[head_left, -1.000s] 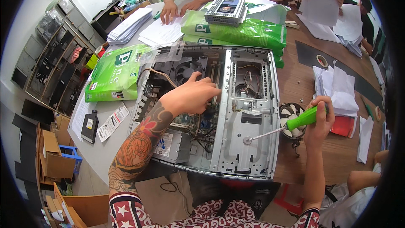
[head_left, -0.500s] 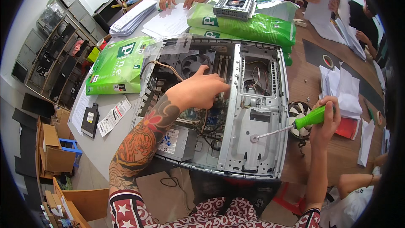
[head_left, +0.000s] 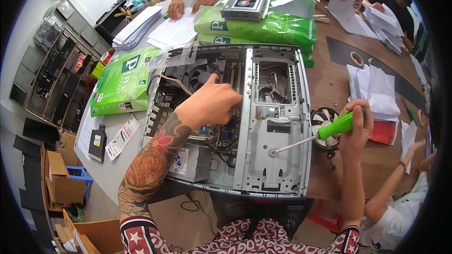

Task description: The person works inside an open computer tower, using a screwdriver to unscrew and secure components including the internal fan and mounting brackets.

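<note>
An opened desktop computer case [head_left: 242, 160] lies in front of me, its insides showing. My left hand [head_left: 214, 102] reaches into it, over the circuit board and against the metal drive frame [head_left: 263, 174]. Its fingers are bent and closed, the thumb raised; the fingertips are hidden, so what they hold cannot be made out. Near that thumb is a dark case fan [head_left: 201, 76]. My right hand [head_left: 356, 131] is closed round the green handle of a screwdriver [head_left: 334, 125]. The shaft points left over the drive frame, its end at a round spot on the metal.
A cooler fan with pale blades [head_left: 325, 123] sits right of the case. Green paper packs [head_left: 263, 26] lie behind it, bearing a metal drive unit [head_left: 244, 2]; another green pack [head_left: 122, 82] lies left. Tape [head_left: 356, 59] and papers [head_left: 374, 87] lie right. Other people work around the table.
The whole view has shifted, so the table's things appear farther left. My left fingers look more curled; the screwdriver stays over the same spot. At the far right, another person's forearm has come up.
</note>
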`<state>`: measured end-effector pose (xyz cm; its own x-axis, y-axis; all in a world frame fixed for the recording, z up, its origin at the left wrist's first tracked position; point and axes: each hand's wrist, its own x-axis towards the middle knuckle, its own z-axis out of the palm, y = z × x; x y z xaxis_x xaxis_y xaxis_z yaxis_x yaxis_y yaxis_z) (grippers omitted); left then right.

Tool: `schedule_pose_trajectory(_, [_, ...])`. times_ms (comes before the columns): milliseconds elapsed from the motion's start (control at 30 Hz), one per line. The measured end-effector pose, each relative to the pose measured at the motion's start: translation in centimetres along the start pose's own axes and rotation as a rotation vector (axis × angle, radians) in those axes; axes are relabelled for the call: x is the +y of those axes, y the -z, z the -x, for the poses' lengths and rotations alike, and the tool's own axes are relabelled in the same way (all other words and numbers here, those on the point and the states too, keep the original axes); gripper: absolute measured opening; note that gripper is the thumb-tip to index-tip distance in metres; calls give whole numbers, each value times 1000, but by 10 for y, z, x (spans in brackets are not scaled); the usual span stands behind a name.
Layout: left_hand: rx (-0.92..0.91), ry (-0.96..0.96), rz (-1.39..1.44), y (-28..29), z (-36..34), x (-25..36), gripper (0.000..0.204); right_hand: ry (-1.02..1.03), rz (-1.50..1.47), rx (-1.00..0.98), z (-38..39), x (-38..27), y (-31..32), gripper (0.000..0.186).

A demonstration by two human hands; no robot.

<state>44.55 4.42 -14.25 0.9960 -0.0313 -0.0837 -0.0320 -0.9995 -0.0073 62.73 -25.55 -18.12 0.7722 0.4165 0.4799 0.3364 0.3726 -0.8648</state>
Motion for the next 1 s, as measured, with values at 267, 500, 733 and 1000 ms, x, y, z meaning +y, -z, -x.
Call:
schedule_pose_trajectory(267, [28,26,98,2,-4,1,9,-21,-16,9,1,-5,-1,24])
schedule_pose_trajectory(500, [-33,73,170,9,0,1,7,-2,2,12,-2,-4,-3,24])
schedule_pose_trajectory(733, [-62,17,213,6,2,-6,8,-1,-7,13,-2,-2,2,26])
schedule_pose_trajectory(1000, [-84,11,177,2,1,-12,12,-17,-70,54,-1,-5,-2,28])
